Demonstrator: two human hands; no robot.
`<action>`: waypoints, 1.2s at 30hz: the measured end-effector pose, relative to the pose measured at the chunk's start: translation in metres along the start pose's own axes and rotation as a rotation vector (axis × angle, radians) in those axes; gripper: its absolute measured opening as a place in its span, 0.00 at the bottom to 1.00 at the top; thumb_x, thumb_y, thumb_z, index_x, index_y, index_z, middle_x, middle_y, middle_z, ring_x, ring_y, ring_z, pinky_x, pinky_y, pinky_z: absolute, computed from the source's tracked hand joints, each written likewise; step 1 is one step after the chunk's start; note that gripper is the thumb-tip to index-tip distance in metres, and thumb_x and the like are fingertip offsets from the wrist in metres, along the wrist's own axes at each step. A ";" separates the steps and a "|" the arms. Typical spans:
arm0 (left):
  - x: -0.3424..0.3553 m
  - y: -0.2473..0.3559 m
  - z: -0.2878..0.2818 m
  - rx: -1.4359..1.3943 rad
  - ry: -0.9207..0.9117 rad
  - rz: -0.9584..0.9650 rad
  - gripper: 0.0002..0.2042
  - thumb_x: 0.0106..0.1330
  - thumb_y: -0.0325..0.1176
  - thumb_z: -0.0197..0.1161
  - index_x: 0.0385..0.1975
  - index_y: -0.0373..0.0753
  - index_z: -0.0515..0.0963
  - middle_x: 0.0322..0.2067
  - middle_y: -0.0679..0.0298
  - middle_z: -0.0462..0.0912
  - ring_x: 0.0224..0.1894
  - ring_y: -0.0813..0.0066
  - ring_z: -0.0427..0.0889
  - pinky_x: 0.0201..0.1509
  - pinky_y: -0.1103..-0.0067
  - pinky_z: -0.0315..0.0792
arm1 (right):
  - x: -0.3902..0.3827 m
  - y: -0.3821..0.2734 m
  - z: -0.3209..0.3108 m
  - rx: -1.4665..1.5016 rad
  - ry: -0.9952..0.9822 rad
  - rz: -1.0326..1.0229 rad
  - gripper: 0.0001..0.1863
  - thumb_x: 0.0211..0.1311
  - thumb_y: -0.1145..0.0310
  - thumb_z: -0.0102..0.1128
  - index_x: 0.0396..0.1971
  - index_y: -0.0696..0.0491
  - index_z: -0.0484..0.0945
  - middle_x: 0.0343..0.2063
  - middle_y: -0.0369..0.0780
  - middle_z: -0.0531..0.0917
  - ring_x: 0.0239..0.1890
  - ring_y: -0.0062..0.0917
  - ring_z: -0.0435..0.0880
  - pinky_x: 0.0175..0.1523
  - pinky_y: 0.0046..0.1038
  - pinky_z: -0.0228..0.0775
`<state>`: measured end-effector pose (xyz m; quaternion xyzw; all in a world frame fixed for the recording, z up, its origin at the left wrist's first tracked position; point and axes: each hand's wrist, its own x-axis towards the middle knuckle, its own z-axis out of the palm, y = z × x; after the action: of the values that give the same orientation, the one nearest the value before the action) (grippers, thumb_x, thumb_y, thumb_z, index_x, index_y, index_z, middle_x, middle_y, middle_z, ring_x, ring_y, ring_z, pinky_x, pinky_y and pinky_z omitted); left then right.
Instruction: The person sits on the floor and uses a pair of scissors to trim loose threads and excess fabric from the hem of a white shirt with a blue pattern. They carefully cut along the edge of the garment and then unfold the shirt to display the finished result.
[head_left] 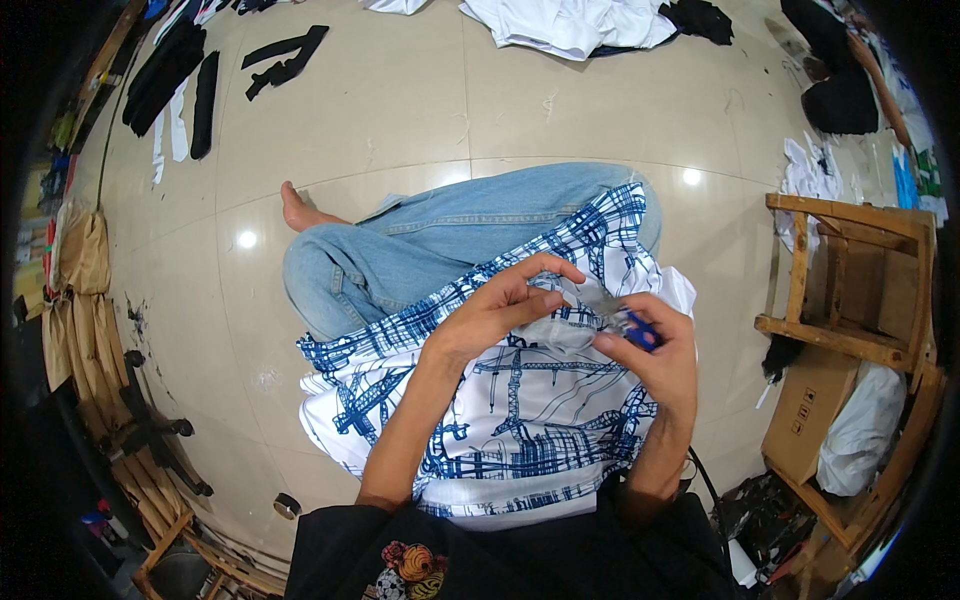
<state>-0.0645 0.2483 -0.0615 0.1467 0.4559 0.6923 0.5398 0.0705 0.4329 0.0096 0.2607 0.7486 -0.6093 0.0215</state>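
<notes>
Blue-and-white printed fabric (500, 400) spread over the denim lap (450, 215), centre of view. Clear filmy piece (563, 335) above it, toward 1 o'clock. Left hand (505, 300): fingers curled at the piece, can't tell if pinching. Right hand (660, 350): fingers closed round a blue-handled tool (641, 330). Reads mid-job: fabric laid out, filmy piece not yet set aside; remainder unclear. Cardboard box (805, 415), 3 o'clock, beside white plastic bag (865, 430); contents hidden.
</notes>
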 end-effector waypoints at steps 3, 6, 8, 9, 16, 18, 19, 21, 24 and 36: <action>-0.001 0.000 -0.003 0.019 0.008 -0.016 0.15 0.73 0.28 0.57 0.57 0.38 0.73 0.43 0.63 0.83 0.39 0.83 0.81 0.45 0.86 0.72 | 0.008 -0.005 0.005 -0.040 -0.003 0.035 0.11 0.54 0.73 0.76 0.34 0.56 0.82 0.22 0.28 0.78 0.24 0.09 0.70 0.30 0.14 0.60; 0.000 -0.002 0.000 0.043 0.037 0.072 0.14 0.72 0.27 0.57 0.56 0.38 0.74 0.46 0.66 0.81 0.37 0.87 0.78 0.42 0.87 0.69 | 0.015 -0.013 0.006 0.128 0.057 0.037 0.07 0.60 0.72 0.71 0.33 0.58 0.81 0.21 0.28 0.76 0.23 0.09 0.68 0.28 0.14 0.56; -0.002 0.002 0.000 0.041 0.038 0.045 0.14 0.71 0.26 0.57 0.55 0.38 0.75 0.47 0.66 0.80 0.37 0.88 0.77 0.41 0.88 0.68 | 0.019 -0.019 0.002 0.172 0.048 0.001 0.07 0.63 0.72 0.69 0.33 0.58 0.80 0.21 0.27 0.76 0.23 0.08 0.68 0.27 0.14 0.55; -0.002 0.004 0.000 0.039 0.036 0.031 0.14 0.70 0.26 0.58 0.54 0.38 0.76 0.48 0.67 0.80 0.36 0.88 0.76 0.40 0.88 0.67 | 0.021 -0.021 0.000 0.175 0.013 -0.005 0.09 0.65 0.69 0.68 0.37 0.59 0.80 0.25 0.31 0.80 0.27 0.10 0.74 0.32 0.15 0.63; -0.003 0.003 -0.004 0.038 0.014 0.034 0.12 0.71 0.26 0.57 0.53 0.38 0.76 0.46 0.67 0.80 0.36 0.89 0.75 0.39 0.87 0.67 | 0.062 -0.012 -0.045 -0.261 1.140 -0.464 0.14 0.68 0.68 0.64 0.49 0.60 0.82 0.32 0.33 0.84 0.36 0.15 0.79 0.42 0.17 0.70; -0.001 -0.004 -0.005 -0.007 0.031 0.070 0.12 0.71 0.26 0.57 0.52 0.38 0.76 0.45 0.67 0.79 0.35 0.89 0.75 0.38 0.87 0.66 | 0.053 -0.023 -0.049 -0.152 0.971 -0.234 0.14 0.70 0.66 0.62 0.48 0.60 0.83 0.31 0.34 0.84 0.37 0.14 0.78 0.42 0.16 0.69; -0.001 -0.005 -0.007 -0.006 0.036 0.089 0.12 0.71 0.26 0.57 0.52 0.39 0.76 0.45 0.68 0.80 0.33 0.90 0.73 0.35 0.87 0.65 | 0.047 -0.023 -0.046 -0.108 0.821 -0.125 0.15 0.70 0.64 0.62 0.48 0.60 0.84 0.31 0.34 0.85 0.37 0.14 0.78 0.42 0.16 0.68; 0.000 -0.004 -0.007 -0.003 0.027 0.116 0.11 0.72 0.27 0.58 0.52 0.40 0.77 0.46 0.70 0.81 0.28 0.92 0.69 0.30 0.88 0.61 | 0.033 -0.017 -0.032 -0.038 0.434 0.018 0.16 0.70 0.63 0.61 0.47 0.60 0.85 0.33 0.35 0.86 0.36 0.14 0.78 0.41 0.15 0.68; -0.002 -0.003 -0.007 -0.034 0.000 0.138 0.11 0.71 0.26 0.60 0.51 0.39 0.76 0.40 0.71 0.82 0.27 0.92 0.69 0.30 0.89 0.60 | 0.017 -0.008 0.007 0.125 -0.175 0.199 0.16 0.66 0.63 0.65 0.43 0.61 0.85 0.33 0.35 0.86 0.32 0.13 0.77 0.39 0.15 0.67; -0.006 0.007 0.001 0.089 0.062 0.121 0.09 0.70 0.29 0.63 0.47 0.37 0.78 0.21 0.75 0.78 0.24 0.91 0.66 0.28 0.86 0.56 | -0.006 -0.007 -0.006 0.079 -0.006 0.096 0.14 0.56 0.68 0.74 0.37 0.57 0.80 0.22 0.31 0.79 0.25 0.09 0.70 0.30 0.15 0.58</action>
<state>-0.0656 0.2433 -0.0533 0.1764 0.4932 0.7068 0.4755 0.0743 0.4350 0.0198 0.2951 0.7106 -0.6372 0.0428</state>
